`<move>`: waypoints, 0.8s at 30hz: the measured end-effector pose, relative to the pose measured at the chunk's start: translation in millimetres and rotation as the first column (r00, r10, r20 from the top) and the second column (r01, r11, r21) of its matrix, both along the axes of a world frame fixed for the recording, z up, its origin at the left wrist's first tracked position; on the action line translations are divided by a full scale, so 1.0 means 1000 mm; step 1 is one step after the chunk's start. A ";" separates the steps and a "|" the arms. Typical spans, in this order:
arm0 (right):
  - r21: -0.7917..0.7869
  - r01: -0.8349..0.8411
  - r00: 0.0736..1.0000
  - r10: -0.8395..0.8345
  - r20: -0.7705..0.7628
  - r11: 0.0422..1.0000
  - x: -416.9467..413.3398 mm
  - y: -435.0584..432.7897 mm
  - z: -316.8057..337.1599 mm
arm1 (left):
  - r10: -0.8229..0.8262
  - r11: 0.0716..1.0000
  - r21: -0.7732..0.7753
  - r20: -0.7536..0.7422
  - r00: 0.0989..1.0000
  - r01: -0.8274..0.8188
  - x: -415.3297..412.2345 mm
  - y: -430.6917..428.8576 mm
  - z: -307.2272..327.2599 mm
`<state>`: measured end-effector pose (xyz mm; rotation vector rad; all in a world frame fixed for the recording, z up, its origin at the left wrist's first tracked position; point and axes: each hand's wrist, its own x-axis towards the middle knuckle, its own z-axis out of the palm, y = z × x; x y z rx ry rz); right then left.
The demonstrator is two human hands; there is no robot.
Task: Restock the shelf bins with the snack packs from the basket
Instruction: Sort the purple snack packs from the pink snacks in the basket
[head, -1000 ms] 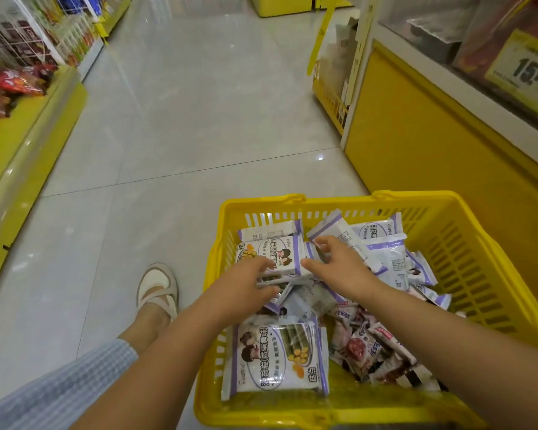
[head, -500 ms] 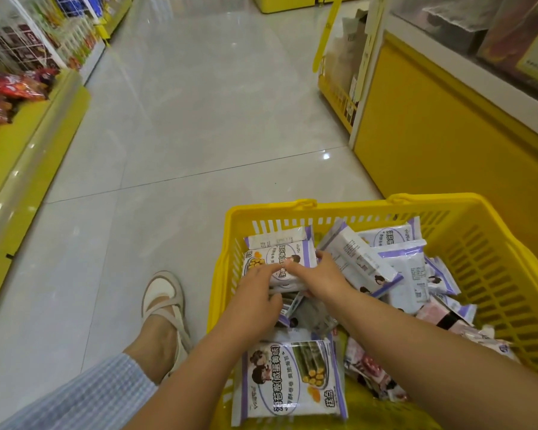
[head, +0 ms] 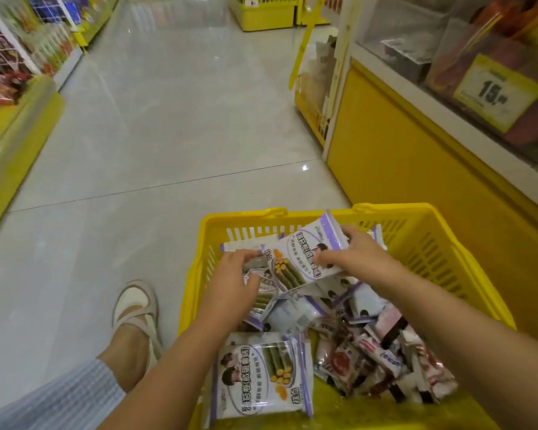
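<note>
A yellow plastic basket (head: pixel 432 243) stands on the floor, filled with several white-and-purple snack packs and smaller red-and-white packs (head: pixel 376 361). My right hand (head: pixel 351 252) grips one white-and-purple pack (head: pixel 302 262), tilted and lifted above the pile. My left hand (head: pixel 233 277) curls its fingers over a stack of the same packs (head: pixel 261 293) at the basket's left side. Another such pack (head: pixel 261 380) lies flat at the near end of the basket.
A yellow shelf unit (head: pixel 416 169) with clear bins and a price tag reading 15 (head: pixel 494 91) rises to the right. A low yellow display (head: pixel 10 144) runs along the left. Grey tiled aisle floor (head: pixel 156 125) stretches ahead. My sandalled foot (head: pixel 134 321) is left of the basket.
My right hand has raised a white-and-purple pack off the pile and turned it. My left hand stays on the stack. The view has shifted slightly.
</note>
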<state>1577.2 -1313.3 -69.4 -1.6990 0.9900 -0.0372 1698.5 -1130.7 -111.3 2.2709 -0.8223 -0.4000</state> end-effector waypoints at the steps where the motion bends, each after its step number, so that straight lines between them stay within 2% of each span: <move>1: -0.038 0.010 1.000 -0.010 -0.004 0.999 -0.011 -0.013 0.009 | -0.006 0.999 0.051 -0.014 1.000 0.007 0.000 -0.002 -0.006; 3: -0.141 0.016 0.999 -0.023 -0.045 0.990 -0.032 -0.037 0.027 | -0.039 0.977 0.208 -0.046 0.998 0.048 -0.001 -0.006 -0.019; 6: -0.323 -0.057 0.978 -0.012 -0.208 0.945 -0.060 -0.072 0.042 | -0.056 0.900 0.424 -0.114 0.992 0.100 -0.004 -0.009 -0.031; 8: -0.405 -0.104 0.946 -0.035 -0.322 0.909 -0.074 -0.088 0.044 | -0.045 0.857 0.501 -0.159 0.986 0.120 -0.006 -0.010 -0.036; 10: -0.466 -0.112 0.926 -0.078 -0.370 0.878 -0.082 -0.096 0.038 | -0.055 0.820 0.552 -0.186 0.981 0.151 -0.007 -0.012 -0.040; 14: -0.616 -0.067 0.950 -0.139 -0.281 0.785 -0.085 -0.097 0.014 | -0.058 0.773 0.614 -0.176 0.983 0.156 -0.005 -0.014 -0.045; 16: -0.722 -0.109 0.952 -0.137 -0.274 0.683 -0.086 -0.096 0.002 | -0.058 0.754 0.639 -0.165 0.985 0.152 -0.004 -0.016 -0.045; 18: -0.799 -0.200 0.931 -0.145 -0.336 0.566 -0.088 -0.096 -0.008 | -0.073 0.741 0.657 -0.133 0.988 0.143 -0.005 -0.020 -0.042; 21: -0.833 -0.252 0.912 -0.167 -0.375 0.492 -0.092 -0.094 -0.021 | -0.054 0.771 0.630 -0.078 0.995 0.091 -0.007 -0.023 -0.031; 24: -0.875 -0.247 0.916 -0.195 -0.352 0.417 -0.093 -0.091 -0.031 | -0.022 0.805 0.589 -0.089 0.996 0.071 -0.002 -0.024 -0.002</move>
